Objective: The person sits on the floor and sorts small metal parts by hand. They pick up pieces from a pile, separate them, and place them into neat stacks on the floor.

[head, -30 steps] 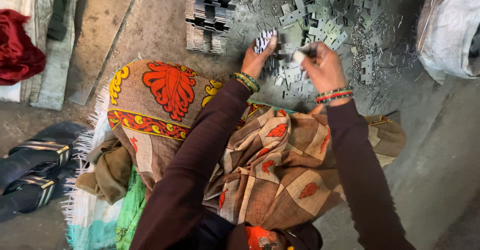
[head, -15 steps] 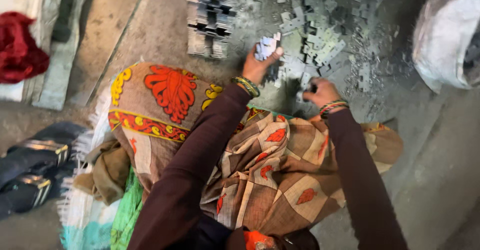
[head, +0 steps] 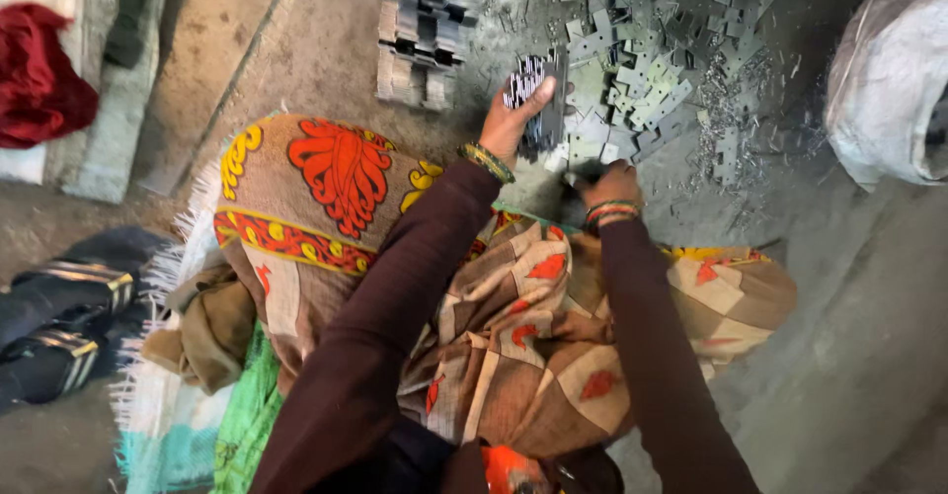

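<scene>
My left hand point(head: 513, 119) grips a stacked bundle of thin metal plates point(head: 538, 94), held on edge just above the floor. My right hand point(head: 604, 183) is lower, down at the near edge of a loose pile of flat grey metal pieces point(head: 652, 69), its fingers closed on a piece there; which piece is hard to make out. Both arms wear dark brown sleeves and coloured bangles. A patterned brown and orange cloth point(head: 513, 336) covers my lap under the arms.
A neat block of stacked metal plates point(head: 420, 44) stands on the concrete floor at the upper left of the pile. A grey sack point(head: 889, 89) lies at right, a red cloth point(head: 35, 84) at left, dark sandals point(head: 59, 316) lower left.
My right hand has dropped from beside the left hand's bundle down to the edge of the loose pile. The left hand keeps hold of the bundle and has turned it slightly.
</scene>
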